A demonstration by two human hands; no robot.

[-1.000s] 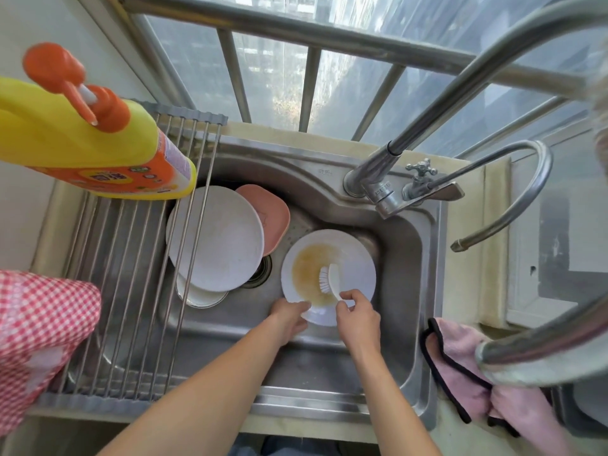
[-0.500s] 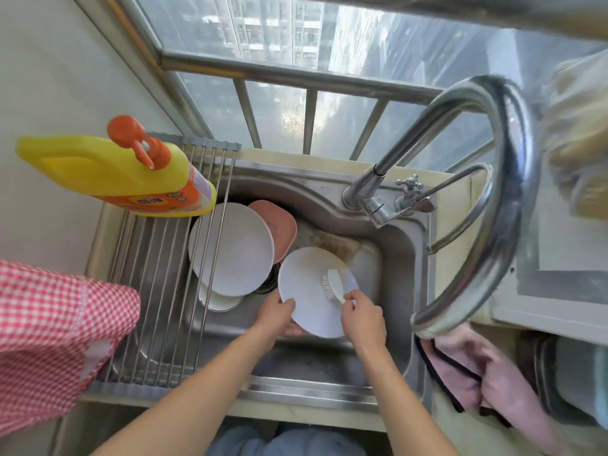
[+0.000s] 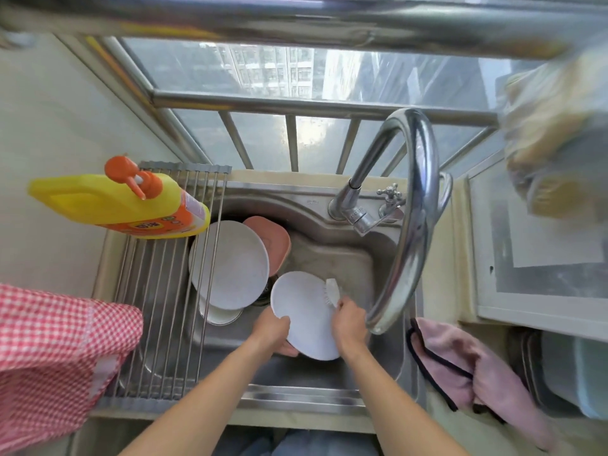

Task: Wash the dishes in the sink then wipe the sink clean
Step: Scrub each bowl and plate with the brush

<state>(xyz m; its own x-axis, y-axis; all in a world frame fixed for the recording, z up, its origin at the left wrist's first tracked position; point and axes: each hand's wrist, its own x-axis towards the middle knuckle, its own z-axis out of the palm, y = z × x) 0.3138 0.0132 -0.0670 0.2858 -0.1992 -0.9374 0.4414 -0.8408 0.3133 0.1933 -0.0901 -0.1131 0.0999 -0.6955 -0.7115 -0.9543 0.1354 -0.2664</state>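
In the sink [image 3: 329, 258] we see plates [image 3: 230, 264] left of the tilted plate [image 3: 306, 317], the rack [image 3: 164, 291] further left, the faucet [image 3: 404, 209] behind

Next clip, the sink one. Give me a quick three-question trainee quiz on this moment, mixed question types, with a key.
1. True or false: the right hand holds a brush against the white plate.
2. Which hand grips the plate's edge?
3. The pink cloth lies: A) in the sink B) on the drying rack C) right of the sink

Key: 1 true; 2 left hand; 3 C
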